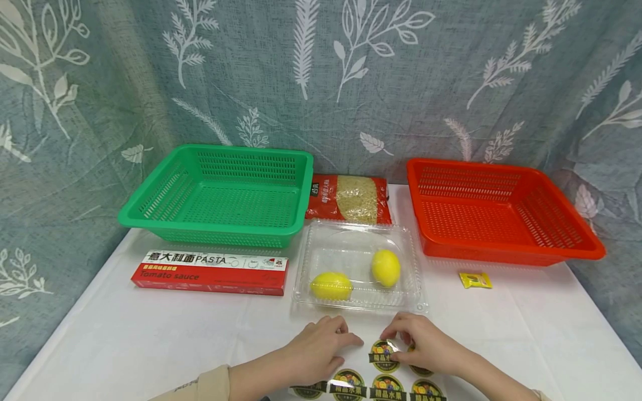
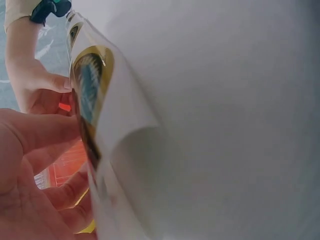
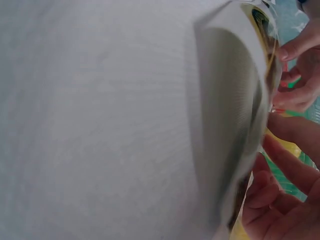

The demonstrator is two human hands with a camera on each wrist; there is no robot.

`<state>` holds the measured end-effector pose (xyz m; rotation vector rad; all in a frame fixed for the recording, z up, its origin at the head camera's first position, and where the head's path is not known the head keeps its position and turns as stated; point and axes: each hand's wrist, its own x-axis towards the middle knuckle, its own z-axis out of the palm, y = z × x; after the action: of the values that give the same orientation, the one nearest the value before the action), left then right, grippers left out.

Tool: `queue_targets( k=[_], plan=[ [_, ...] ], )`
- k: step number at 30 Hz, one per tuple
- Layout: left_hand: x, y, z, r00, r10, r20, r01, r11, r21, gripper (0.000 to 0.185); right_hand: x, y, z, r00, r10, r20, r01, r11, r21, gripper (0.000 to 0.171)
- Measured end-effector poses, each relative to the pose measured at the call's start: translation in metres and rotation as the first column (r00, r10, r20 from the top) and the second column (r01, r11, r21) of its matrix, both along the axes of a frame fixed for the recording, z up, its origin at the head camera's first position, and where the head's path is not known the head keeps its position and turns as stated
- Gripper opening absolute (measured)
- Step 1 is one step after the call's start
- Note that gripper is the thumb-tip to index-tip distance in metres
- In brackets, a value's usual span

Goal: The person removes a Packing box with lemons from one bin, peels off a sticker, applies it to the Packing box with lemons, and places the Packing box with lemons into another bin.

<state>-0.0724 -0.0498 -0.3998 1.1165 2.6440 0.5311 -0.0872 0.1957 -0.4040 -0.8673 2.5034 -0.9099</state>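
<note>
A sheet of round stickers (image 1: pixel 387 388), black and gold with fruit pictures, lies at the table's front edge. My left hand (image 1: pixel 321 348) rests over its left part, index finger stretched towards the upper middle sticker (image 1: pixel 383 361). Around that sticker's top and right side are the bent fingers and thumb of my right hand (image 1: pixel 423 342), the tips apart; another sticker is partly hidden beneath this hand. Both wrist views show the sheet edge-on and curling, with fingertips of the left hand (image 2: pixel 30 165) and right hand (image 3: pixel 287 195) against its printed face.
Behind the hands, a clear plastic box (image 1: pixel 358 299) holds two lemons (image 1: pixel 385 268). A red pasta box (image 1: pixel 210 274) lies left of it, below a green basket (image 1: pixel 215 229). A red basket (image 1: pixel 501 250), a small yellow packet (image 1: pixel 475 280) and a pasta bag (image 1: pixel 356 199) stand farther off.
</note>
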Motion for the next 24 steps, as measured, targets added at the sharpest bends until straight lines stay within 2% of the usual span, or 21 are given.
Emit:
queue_targets(
  k=[5,14,24],
  plan=[
    [-0.0001,0.0008,-0.0012,1.000,0.011,0.024,-0.012,0.999,0.030,0.039,0.0005,0.0001,-0.0013,1.000,0.009,-0.006,-0.009,1.000,-0.020,0.023],
    [-0.0008,-0.0011,-0.0008,0.997,-0.011,0.082,0.002,0.994,0.112,0.040,0.0009,0.0008,-0.0025,1.000,0.021,-0.019,-0.022,0.998,-0.054,0.023],
    [-0.0006,-0.0014,0.0015,0.997,-0.012,0.077,0.002,0.992,0.125,0.039,0.0019,0.0007,-0.0031,1.000,0.021,-0.017,-0.022,0.996,-0.089,0.020]
  ],
)
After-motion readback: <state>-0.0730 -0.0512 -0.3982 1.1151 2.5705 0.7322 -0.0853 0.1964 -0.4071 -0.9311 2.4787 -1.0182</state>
